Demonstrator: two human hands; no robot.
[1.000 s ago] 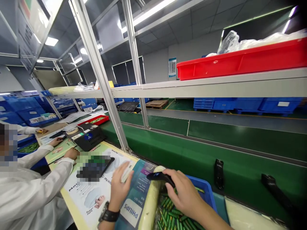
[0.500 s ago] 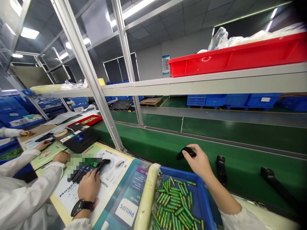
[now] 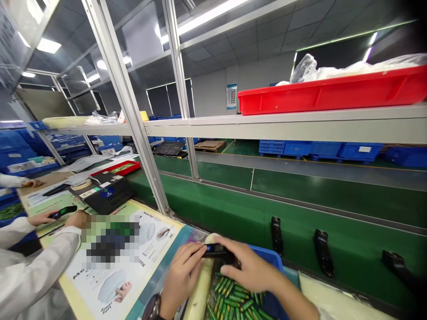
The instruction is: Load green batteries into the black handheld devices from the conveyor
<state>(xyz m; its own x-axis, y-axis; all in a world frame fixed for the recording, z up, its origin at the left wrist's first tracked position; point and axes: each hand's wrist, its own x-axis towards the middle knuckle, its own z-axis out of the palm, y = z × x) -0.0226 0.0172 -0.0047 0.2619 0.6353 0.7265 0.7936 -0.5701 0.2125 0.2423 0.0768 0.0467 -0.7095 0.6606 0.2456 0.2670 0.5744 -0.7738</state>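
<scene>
A slim black handheld device (image 3: 218,252) with a small lit display is between my two hands, above the near left part of a blue bin (image 3: 267,254). My left hand (image 3: 182,273) pinches its left end with the fingertips. My right hand (image 3: 248,264) curls round its right end, hiding part of it. Under my hands, many green batteries (image 3: 230,295) lie in the bin. A pale yellow rolled cushion (image 3: 198,289) runs along the bin's left side. Three similar black devices stand spaced along the green belt, the closest (image 3: 276,235) just beyond the bin.
Left, a co-worker's hand (image 3: 42,218) holds a black device (image 3: 63,212). More dark devices, blurred out, lie on the mouse pad sheet (image 3: 116,284). A black box (image 3: 108,195) stands behind it. A metal post (image 3: 133,120) and a shelf with a red tray (image 3: 320,95) rise ahead.
My right hand has let go of a black device on the belt and come back left. My left hand has moved right from the mat, and both hands now hold another device.
</scene>
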